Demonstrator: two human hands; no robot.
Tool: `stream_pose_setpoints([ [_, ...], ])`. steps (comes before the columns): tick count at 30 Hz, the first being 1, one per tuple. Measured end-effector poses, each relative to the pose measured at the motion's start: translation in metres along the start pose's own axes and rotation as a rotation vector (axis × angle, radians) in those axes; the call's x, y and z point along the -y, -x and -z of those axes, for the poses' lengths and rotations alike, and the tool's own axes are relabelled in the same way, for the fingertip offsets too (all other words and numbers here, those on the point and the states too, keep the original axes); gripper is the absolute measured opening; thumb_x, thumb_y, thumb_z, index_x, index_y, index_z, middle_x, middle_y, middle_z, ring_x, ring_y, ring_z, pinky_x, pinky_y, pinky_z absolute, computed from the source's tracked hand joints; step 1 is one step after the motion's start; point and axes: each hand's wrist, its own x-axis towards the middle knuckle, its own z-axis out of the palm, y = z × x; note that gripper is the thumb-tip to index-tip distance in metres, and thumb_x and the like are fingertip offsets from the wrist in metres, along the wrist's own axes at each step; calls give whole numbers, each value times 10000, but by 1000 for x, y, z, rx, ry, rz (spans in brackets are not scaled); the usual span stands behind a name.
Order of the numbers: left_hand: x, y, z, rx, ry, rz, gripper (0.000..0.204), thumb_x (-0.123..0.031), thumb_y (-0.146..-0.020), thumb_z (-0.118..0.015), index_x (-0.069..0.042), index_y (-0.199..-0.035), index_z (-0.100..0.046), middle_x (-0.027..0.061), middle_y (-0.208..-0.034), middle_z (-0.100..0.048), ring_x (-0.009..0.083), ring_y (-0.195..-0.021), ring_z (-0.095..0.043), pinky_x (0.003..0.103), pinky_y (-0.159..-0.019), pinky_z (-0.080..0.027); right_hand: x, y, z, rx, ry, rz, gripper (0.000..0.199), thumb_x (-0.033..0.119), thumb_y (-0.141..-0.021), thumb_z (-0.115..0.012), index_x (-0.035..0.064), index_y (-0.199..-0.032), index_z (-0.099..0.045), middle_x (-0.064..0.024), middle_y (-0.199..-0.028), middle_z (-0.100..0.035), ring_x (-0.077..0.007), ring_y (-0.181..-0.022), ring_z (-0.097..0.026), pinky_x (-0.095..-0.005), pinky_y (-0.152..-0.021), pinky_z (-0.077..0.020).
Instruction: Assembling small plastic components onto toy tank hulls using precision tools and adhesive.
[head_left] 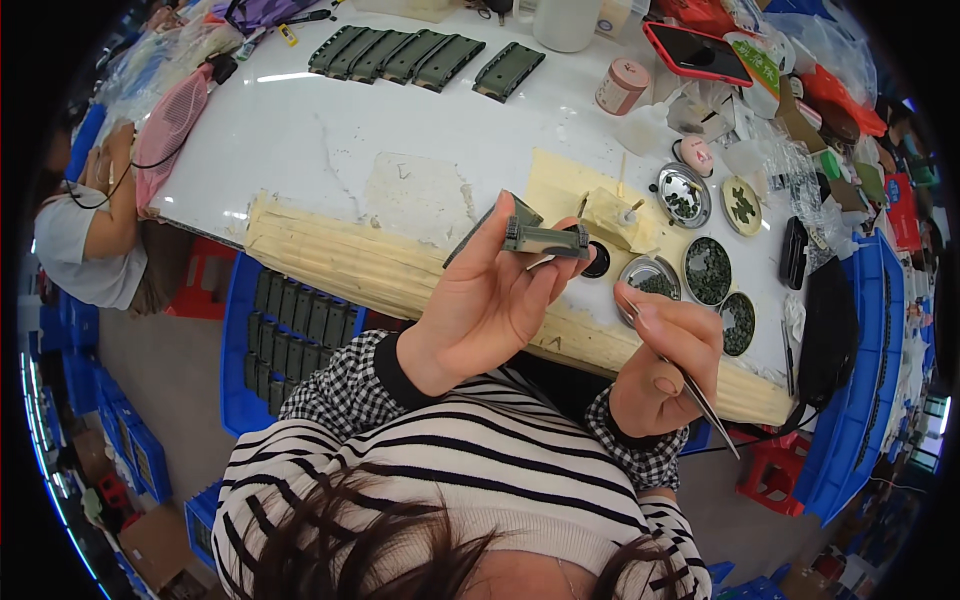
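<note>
My left hand is raised over the table's near edge, its fingers and thumb closed around a dark green plastic housing. The housing is tilted, with one end facing me; part of it lies behind my thumb. To the right, my right hand pinches a pair of metal tweezers. The tweezers' tip end is beside a round metal tin of small dark green pieces. Whether the tips hold a piece cannot be made out. Several similar tins, such as the round tin, stand beyond my right hand.
Several green housings lie in a row at the far side. A yellow taped block with a thin stick stands between the hands and tins. A red-edged phone lies far right. At left, a blue crate holds more housings; a person sits beyond.
</note>
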Motion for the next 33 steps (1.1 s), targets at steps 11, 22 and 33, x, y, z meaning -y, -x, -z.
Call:
stream_pose_setpoints([
  [11,6,12,-28,-254,-874,-316,593,-138,-941,-516,-70,-1469,-255,247,-1279,-521,345,-1185,-548,409,-965,-512,-21,12,45,-159,147,-413,218,133,-969,-524,-42,-976,-655,-114,-907,-637,-157,-793,-593,-257,-697,-479],
  [22,9,7,-20,-402,-1141,-340,602,19,-888,-524,-35,-1436,-282,188,-1252,-538,309,-1203,-540,434,-963,-516,-53,17,59,193,649,-300,120,120,-901,-616,26,-884,-688,-68,-819,-653,-216,-771,-525,-316,-687,-415],
  [33,12,5,-13,-308,-1289,-363,371,-59,-962,-488,-49,-1327,-422,186,-1318,-487,292,-1137,-592,386,-909,-550,-58,14,56,144,602,-329,125,160,-887,-642,48,-870,-695,-59,-799,-653,-234,-773,-520,-331,-696,-419],
])
